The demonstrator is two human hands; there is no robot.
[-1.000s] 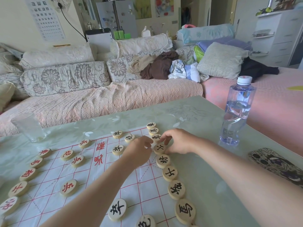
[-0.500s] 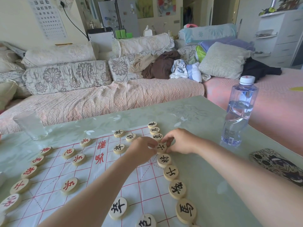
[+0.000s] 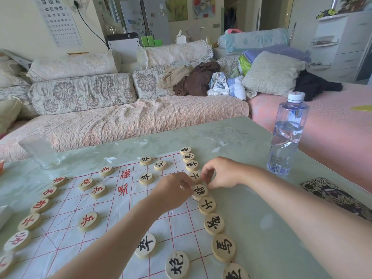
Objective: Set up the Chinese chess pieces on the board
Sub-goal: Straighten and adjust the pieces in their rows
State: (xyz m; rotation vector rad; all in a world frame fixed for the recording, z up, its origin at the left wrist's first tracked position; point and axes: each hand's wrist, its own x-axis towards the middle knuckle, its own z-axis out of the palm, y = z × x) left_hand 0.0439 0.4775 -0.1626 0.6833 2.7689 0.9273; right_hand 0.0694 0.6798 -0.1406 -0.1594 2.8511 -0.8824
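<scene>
A white paper chess board [image 3: 124, 214] with red lines lies on the green table. Round wooden pieces with black characters run in a row down its right edge, red ones down its left. My left hand [image 3: 173, 190] and my right hand [image 3: 219, 174] meet at the middle of the black row. Their fingertips pinch two neighbouring pieces, the black advisor piece [image 3: 195, 176] and the black general piece [image 3: 199, 191]. Both pieces rest on the board. Several soldier and cannon pieces stand further in, such as a black soldier [image 3: 146, 178].
A water bottle [image 3: 287, 133] stands at the right of the table [image 3: 261, 198], a patterned phone case [image 3: 338, 198] near the right edge, an empty glass [image 3: 40, 152] at the far left. A sofa [image 3: 120, 117] with cushions and clothes lies behind.
Both hands stayed at the middle of the black row; my left fingertips shifted slightly toward the general piece. The pieces look unmoved.
</scene>
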